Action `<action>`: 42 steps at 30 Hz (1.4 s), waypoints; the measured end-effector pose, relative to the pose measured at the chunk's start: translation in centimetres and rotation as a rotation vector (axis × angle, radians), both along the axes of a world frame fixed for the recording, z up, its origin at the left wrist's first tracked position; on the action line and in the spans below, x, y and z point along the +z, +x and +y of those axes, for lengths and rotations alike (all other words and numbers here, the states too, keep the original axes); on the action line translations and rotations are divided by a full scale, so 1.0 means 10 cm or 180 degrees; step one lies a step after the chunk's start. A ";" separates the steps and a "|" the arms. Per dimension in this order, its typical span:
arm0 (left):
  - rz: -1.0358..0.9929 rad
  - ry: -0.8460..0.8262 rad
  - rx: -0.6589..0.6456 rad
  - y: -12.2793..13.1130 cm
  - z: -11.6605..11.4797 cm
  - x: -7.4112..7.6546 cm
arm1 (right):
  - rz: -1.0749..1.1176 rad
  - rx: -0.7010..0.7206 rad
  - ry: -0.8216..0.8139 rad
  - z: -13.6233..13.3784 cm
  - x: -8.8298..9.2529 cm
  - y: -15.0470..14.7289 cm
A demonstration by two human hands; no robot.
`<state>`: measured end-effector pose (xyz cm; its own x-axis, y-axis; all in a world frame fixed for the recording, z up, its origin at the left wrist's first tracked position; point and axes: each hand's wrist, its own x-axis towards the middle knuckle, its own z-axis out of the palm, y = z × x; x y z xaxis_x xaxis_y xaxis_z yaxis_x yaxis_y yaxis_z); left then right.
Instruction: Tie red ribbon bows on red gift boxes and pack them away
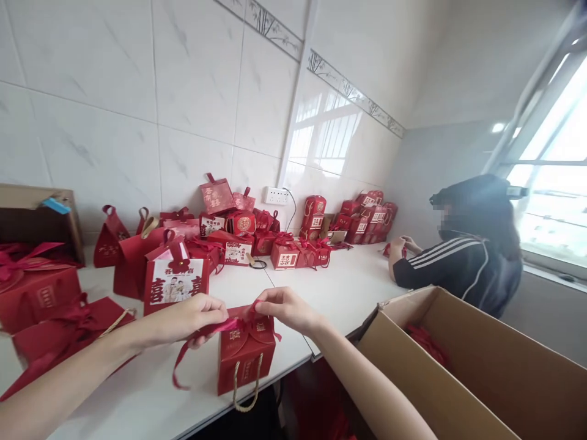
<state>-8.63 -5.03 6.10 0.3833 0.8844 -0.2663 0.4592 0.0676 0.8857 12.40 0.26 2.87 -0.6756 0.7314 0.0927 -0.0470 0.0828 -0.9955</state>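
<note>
In front of me a red gift box stands upright near the table's front edge, a gold rope handle hanging down its near side. A red ribbon runs across its folded top. My left hand pinches the ribbon left of the box, and a loose ribbon tail curls below that hand. Over the box's top right, my right hand has its thumb and fingertips closed on another part of the ribbon. Whether the ribbon is knotted in the middle I cannot tell.
Finished-looking red boxes crowd the table by the tiled wall, with more red boxes at left. A large cardboard box holding red material stands at right. Beyond it a person sits with a small red item in hand.
</note>
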 end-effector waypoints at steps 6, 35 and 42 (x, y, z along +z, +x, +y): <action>0.0319 0.0297 -0.0209 0.03 0.01 0.10 | -0.0214 -0.0603 0.0453 -0.03 -0.12 -0.09; 0.0671 0.1794 -0.0054 0.19 0.35 -0.15 | 0.0183 -0.0823 0.0248 -0.12 -0.31 -0.14; 0.0428 0.2152 0.0196 0.24 0.07 -0.40 | 0.0211 -0.1197 0.0502 -0.19 -0.34 -0.20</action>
<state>-6.20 -4.36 2.12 0.3295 0.8920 0.3095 0.5810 -0.4499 0.6782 10.37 -1.63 -0.51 -0.3528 0.8995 0.2576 -0.0479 0.2576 -0.9651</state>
